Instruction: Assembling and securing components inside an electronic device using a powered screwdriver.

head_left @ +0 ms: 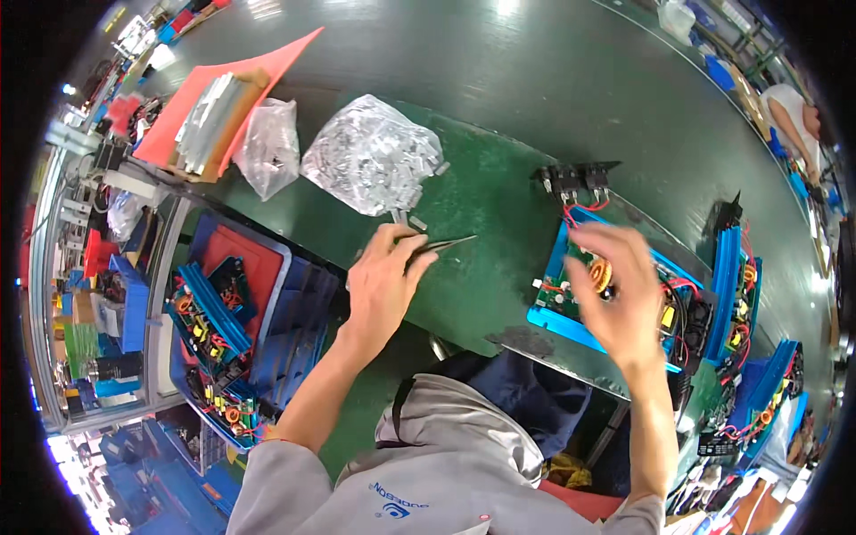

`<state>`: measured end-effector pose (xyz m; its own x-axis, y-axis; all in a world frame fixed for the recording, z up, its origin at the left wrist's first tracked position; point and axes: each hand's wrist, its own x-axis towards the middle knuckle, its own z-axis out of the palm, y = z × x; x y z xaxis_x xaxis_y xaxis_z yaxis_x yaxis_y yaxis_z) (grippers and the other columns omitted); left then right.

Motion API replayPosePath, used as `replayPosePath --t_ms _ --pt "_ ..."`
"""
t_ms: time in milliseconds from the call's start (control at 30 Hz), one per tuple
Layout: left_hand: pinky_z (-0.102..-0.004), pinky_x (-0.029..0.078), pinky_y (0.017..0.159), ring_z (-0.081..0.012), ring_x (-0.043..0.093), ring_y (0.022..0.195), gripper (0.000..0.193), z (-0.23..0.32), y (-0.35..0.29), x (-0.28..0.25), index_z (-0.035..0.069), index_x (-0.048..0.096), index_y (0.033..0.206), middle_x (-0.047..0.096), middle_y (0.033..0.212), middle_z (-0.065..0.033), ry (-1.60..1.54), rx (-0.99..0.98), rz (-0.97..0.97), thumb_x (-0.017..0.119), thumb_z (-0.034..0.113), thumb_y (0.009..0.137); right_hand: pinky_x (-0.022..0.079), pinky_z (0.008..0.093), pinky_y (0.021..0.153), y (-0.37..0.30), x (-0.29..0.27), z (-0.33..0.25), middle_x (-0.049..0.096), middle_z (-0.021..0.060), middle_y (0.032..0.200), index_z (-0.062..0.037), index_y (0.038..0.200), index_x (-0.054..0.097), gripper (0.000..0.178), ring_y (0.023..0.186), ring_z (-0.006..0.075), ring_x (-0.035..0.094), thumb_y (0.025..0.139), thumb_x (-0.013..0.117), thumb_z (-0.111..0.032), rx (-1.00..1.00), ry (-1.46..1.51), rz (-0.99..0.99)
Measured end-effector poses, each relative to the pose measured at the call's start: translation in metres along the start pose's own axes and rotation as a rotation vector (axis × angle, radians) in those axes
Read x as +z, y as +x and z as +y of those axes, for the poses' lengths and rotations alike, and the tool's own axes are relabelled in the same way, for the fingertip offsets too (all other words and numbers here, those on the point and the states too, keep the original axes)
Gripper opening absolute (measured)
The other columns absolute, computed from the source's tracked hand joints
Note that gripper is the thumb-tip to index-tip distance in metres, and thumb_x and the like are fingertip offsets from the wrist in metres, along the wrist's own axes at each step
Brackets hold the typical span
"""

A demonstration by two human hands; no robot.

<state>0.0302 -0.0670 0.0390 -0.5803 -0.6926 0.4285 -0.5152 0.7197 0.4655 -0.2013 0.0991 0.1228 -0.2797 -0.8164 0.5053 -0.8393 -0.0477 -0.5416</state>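
My left hand (382,276) is closed on a pair of dark, pointed tweezers (453,242), whose tips point right over the green mat. Just beyond it lies a clear plastic bag (357,156) of small silvery-grey pieces, a few of them loose at its edge. To the right, my right hand (624,290), slightly blurred, hovers over a circuit board in a blue metal housing (562,328). Its thumb and fingers are apart, and I see nothing between them. A copper-coloured ring coil (600,272) shows beneath the palm. Red wires run from the housing to black sockets (575,181) at its far end.
A blue crate (272,308) at my left holds more blue-housed boards (214,308). Far left stand a red folder (276,62), grey strips (205,120) and another plastic bag (269,147). More housed units (727,290) line the right side.
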Motion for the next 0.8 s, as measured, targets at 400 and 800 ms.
replayPosePath --t_ms 400,800 --pt "-0.0241 0.043 0.057 -0.0059 0.051 0.067 0.019 -0.021 -0.019 -0.024 -0.001 0.063 0.109 0.063 0.096 -0.0017 -0.78 -0.646 0.043 0.06 0.017 0.103 0.051 0.0431 0.085 0.106 0.184 0.06 0.061 0.0108 0.093 -0.0034 0.092 0.065 0.006 0.095 0.0335 0.061 0.086 0.066 -0.003 -0.221 -0.114 -0.248" --pt "-0.0311 0.057 0.076 -0.0198 0.071 0.095 0.029 0.027 -0.016 -0.007 -0.004 0.064 0.119 0.07 0.107 -0.0104 -1.205 -0.588 -0.192 0.064 0.018 0.101 0.058 0.0344 0.072 0.052 0.112 0.014 0.064 0.0153 0.093 0.0013 0.103 0.062 0.02 0.083 0.0265 0.069 0.084 0.066 -0.001 -0.079 -0.254 -0.164"
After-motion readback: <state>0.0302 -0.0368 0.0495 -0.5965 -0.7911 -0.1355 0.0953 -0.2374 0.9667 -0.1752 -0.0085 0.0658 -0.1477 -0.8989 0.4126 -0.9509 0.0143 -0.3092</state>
